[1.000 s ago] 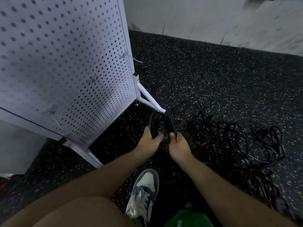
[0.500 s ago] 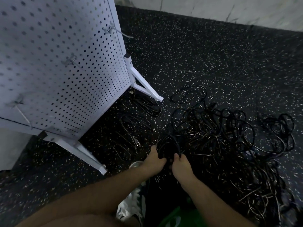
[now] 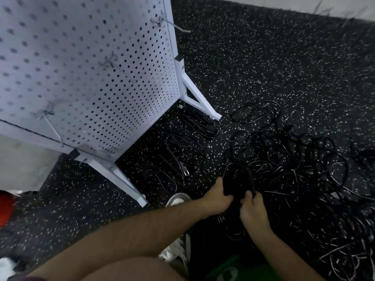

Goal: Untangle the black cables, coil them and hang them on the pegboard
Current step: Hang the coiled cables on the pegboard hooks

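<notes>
The left forearm (image 3: 142, 230) and right forearm (image 3: 284, 252) are bare from the frame edge down to the left hand (image 3: 216, 201) and right hand (image 3: 253, 213). The knee (image 3: 132, 268) is uncovered. Footwear: one sneaker (image 3: 178, 198) with a pale rounded toe cap, white laces (image 3: 176, 251) and a darker side panel. A green garment (image 3: 233, 268) with a white marking shows at the lower frame edge.

The pegboard (image 3: 85, 74) stands left of the cable tangle (image 3: 294, 171), coiled cable (image 3: 200, 123) between them on the floor (image 3: 263, 57)
</notes>
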